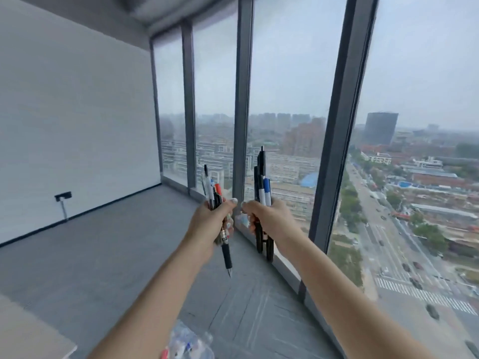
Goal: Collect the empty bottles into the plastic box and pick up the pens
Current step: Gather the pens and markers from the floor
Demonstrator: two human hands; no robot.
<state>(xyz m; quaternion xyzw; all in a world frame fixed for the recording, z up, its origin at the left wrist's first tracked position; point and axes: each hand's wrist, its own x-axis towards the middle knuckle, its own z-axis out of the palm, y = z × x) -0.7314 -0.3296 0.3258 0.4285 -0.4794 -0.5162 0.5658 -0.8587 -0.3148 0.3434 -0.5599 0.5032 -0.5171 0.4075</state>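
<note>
I see both hands raised mid-frame, each wrapped round an upright bundle: my left hand [211, 224] grips mixed gel pens [215, 200], my right hand [269, 218] grips dark pens and blue-capped markers [263, 193], probably split for capacity. At the bottom edge, clear bottles [190, 342] are heaped; their box I cannot make out.

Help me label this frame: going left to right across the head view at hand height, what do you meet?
wall socket → left hand gripping a bundle of pens → right hand gripping a bundle of pens and markers → dark window post → street outside
</note>
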